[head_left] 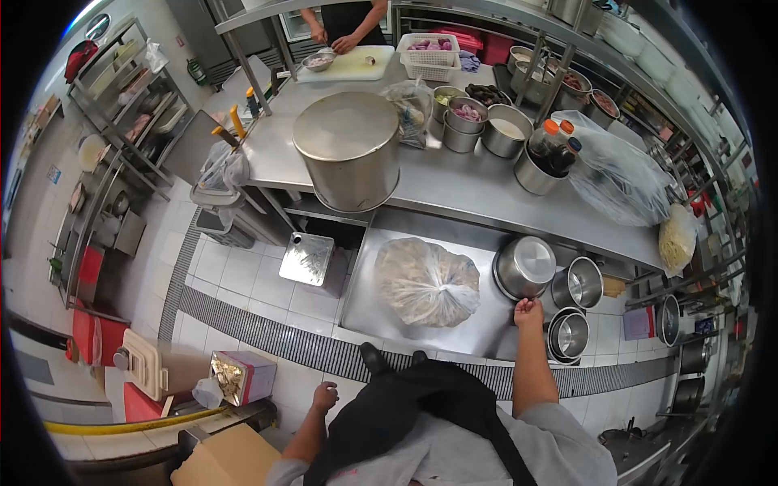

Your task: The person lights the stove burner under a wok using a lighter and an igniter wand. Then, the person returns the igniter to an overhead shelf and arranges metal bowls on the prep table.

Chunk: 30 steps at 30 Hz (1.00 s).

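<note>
My right hand (528, 311) reaches forward with curled fingers at the near rim of an upturned metal pot (527, 267). The pot rests at the right end of a pulled-out stainless steel drawer or shelf (365, 304). Left of it on the same surface lies a large clear plastic bag (429, 283), gathered at the top, its pale brownish contents hard to make out. Down by my side, my left hand (326, 395) hangs with its fingers curled, holding nothing visible. It is nearest to a square tin (258, 377) on the left.
Metal bowls (569, 334) and another pot (579, 282) stand right of the drawer. The steel worktable (454, 174) bears a big lidded pot (347, 146), filled containers and sauce bottles (551, 146). Across it, a person's hands (344, 43) work over a cutting board (348, 65). A lidded tin (308, 259) stands left.
</note>
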Motion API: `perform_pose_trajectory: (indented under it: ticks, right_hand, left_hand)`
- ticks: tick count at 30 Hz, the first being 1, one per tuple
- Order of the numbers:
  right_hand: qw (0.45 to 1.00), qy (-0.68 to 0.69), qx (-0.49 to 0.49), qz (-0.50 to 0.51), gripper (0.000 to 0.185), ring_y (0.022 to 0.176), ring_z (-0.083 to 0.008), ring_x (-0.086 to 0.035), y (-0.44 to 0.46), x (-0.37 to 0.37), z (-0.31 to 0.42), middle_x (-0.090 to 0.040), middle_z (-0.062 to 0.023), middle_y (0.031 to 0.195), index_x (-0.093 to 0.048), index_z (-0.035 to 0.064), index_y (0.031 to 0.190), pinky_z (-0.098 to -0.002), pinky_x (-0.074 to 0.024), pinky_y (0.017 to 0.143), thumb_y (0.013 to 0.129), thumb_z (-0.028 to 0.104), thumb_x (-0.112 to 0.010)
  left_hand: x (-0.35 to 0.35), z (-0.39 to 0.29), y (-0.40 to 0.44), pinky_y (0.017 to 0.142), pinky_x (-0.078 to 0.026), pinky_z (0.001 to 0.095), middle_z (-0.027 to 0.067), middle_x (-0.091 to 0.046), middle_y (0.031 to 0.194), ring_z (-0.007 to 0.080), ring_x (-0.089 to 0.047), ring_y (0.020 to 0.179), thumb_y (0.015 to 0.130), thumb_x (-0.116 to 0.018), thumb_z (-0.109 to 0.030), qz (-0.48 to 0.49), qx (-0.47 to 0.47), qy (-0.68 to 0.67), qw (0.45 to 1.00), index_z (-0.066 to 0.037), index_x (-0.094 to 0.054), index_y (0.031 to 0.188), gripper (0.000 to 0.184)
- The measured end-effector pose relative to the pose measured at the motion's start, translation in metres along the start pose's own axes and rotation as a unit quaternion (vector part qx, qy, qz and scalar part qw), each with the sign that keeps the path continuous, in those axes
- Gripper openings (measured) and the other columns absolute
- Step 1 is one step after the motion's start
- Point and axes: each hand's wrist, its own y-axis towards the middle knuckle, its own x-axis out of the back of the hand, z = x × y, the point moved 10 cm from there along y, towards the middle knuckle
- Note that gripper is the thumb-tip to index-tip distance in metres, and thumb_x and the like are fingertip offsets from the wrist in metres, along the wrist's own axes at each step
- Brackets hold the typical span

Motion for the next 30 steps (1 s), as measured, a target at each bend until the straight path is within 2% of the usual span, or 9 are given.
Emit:
perform_pose_trajectory:
  ticks: [6,9,15,18,22,23,25,29,30]
  right_hand:
    - [0.996,-0.067,0.042,0.035,0.035,0.099,-0.0202,-0.064,-0.040,-0.020,0.014,-0.066,-0.0061,0.105,-0.061,0.0099,0.110,-0.0427,-0.0545,0.088,0.097,0.042,-0.059]
    - [0.985,0.063,0.075,0.141,0.054,0.130,-0.0259,-0.048,-0.045,-0.057,0.024,-0.048,-0.0113,0.144,-0.045,0.0069,0.141,-0.0494,-0.0363,0.111,0.101,0.044,-0.049]
    - [0.975,-0.049,0.151,0.156,0.056,0.139,-0.0268,-0.037,-0.081,-0.066,0.067,-0.037,-0.0114,0.153,-0.039,0.0084,0.147,-0.0489,-0.0297,0.115,0.103,0.042,-0.045]
    - [0.953,-0.060,0.207,0.214,0.051,0.112,-0.0271,-0.061,-0.197,-0.103,0.089,-0.060,-0.0121,0.129,-0.050,0.0052,0.138,-0.0422,-0.0513,0.097,0.101,0.041,-0.050]
    - [0.789,-0.205,0.431,0.388,0.049,0.116,-0.0241,-0.059,-0.269,-0.140,0.097,-0.057,-0.0150,0.132,-0.049,-0.0001,0.137,-0.0397,-0.0521,0.097,0.101,0.033,-0.049]
    - [0.722,-0.245,0.504,0.407,0.046,0.113,-0.0228,-0.060,-0.328,-0.156,0.075,-0.057,-0.0157,0.130,-0.048,-0.0015,0.137,-0.0390,-0.0529,0.096,0.102,0.028,-0.048]
    - [0.682,-0.249,0.455,0.516,0.045,0.113,-0.0229,-0.060,-0.464,-0.211,-0.010,-0.058,-0.0153,0.129,-0.048,-0.0035,0.136,-0.0365,-0.0524,0.096,0.103,0.028,-0.046]
    - [0.752,-0.355,0.368,0.417,0.056,0.103,-0.0241,-0.064,-0.483,-0.282,-0.140,-0.060,-0.0204,0.123,-0.045,-0.0042,0.138,-0.0391,-0.0547,0.090,0.102,0.039,-0.049]
    - [0.598,-0.429,0.425,0.526,0.063,0.110,-0.0276,-0.063,-0.482,-0.300,-0.179,-0.057,-0.0216,0.128,-0.034,-0.0041,0.145,-0.0431,-0.0522,0.096,0.101,0.037,-0.052]
  left_hand:
    - [-0.003,0.016,0.011,0.055,-0.054,0.0337,0.0141,-0.069,0.073,0.0208,-0.069,0.061,0.082,-0.057,-0.005,-0.011,0.026,-0.016,0.999,-0.004,-0.066,0.108,0.028]
    - [-0.002,0.025,0.002,0.055,-0.054,0.0338,0.0141,-0.069,0.072,0.0211,-0.069,0.061,0.082,-0.056,-0.004,-0.025,0.047,-0.018,0.998,-0.004,-0.067,0.107,0.027]
    - [0.008,0.063,0.010,0.057,-0.055,0.0339,0.0142,-0.069,0.074,0.0210,-0.071,0.065,0.083,-0.057,-0.005,-0.017,0.092,-0.041,0.995,-0.005,-0.068,0.103,0.023]
    - [0.025,0.070,0.016,0.061,-0.056,0.0348,0.0145,-0.070,0.076,0.0211,-0.071,0.065,0.084,-0.056,-0.006,-0.012,0.091,-0.020,0.996,-0.005,-0.068,0.102,0.022]
    - [0.059,0.088,0.049,0.071,-0.057,0.0385,0.0169,-0.071,0.084,0.0259,-0.072,0.073,0.088,-0.055,-0.013,0.009,0.094,-0.011,0.995,-0.005,-0.069,0.103,0.022]
    - [0.074,0.089,0.065,0.077,-0.055,0.0405,0.0174,-0.071,0.090,0.0288,-0.071,0.081,0.089,-0.055,-0.018,-0.003,0.067,0.038,0.997,-0.005,-0.069,0.104,0.024]
    - [0.102,0.099,0.093,0.093,-0.050,0.0448,0.0185,-0.070,0.104,0.0362,-0.065,0.103,0.093,-0.052,-0.029,-0.014,0.032,0.069,0.997,-0.006,-0.069,0.105,0.031]
    - [0.207,0.045,0.107,0.093,-0.048,0.0456,0.0231,-0.067,0.107,0.0383,-0.063,0.105,0.094,-0.049,-0.027,-0.083,-0.051,0.039,0.994,-0.003,-0.066,0.107,0.032]
    - [0.232,0.037,0.106,0.096,-0.046,0.0458,0.0262,-0.066,0.110,0.0364,-0.063,0.107,0.091,-0.056,-0.026,-0.083,-0.041,-0.050,0.994,-0.004,-0.066,0.108,0.030]
